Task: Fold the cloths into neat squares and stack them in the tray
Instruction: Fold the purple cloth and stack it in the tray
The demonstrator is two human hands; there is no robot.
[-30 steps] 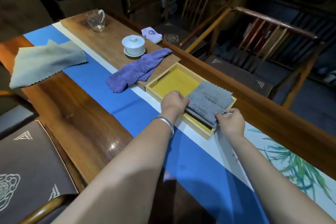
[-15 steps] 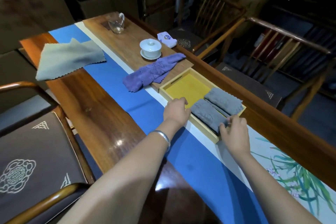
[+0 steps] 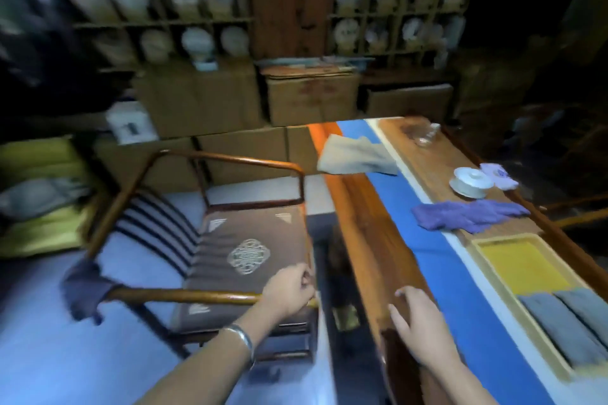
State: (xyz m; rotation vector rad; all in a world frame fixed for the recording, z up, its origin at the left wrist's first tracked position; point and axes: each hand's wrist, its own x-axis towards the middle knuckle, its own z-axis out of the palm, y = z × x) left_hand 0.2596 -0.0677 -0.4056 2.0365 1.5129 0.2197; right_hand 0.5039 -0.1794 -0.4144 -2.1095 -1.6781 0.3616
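Observation:
The yellow wooden tray [image 3: 473, 248] lies at the right on the table, with a folded grey cloth [image 3: 559, 327] in its near end. A purple cloth [image 3: 467, 214] lies crumpled beyond the tray. A beige-grey cloth [image 3: 353, 156] lies unfolded at the table's far end. My left hand [image 3: 289, 289] has its fingers curled, by the end of a chair's armrest; the blur hides whether it grips the wood. My right hand [image 3: 416, 322] rests with fingers spread on the table's near wooden edge, holding nothing.
A wooden armchair [image 3: 210, 240] with a brown cushion stands left of the table. A white lidded cup [image 3: 472, 181], a small folded pale cloth [image 3: 498, 174] and a glass pitcher [image 3: 424, 135] sit on a wooden board. Cardboard boxes and shelves fill the back.
Both hands have left the tray and the grey cloth and moved left. My view has swung left toward the chair; the tray now sits at the right edge.

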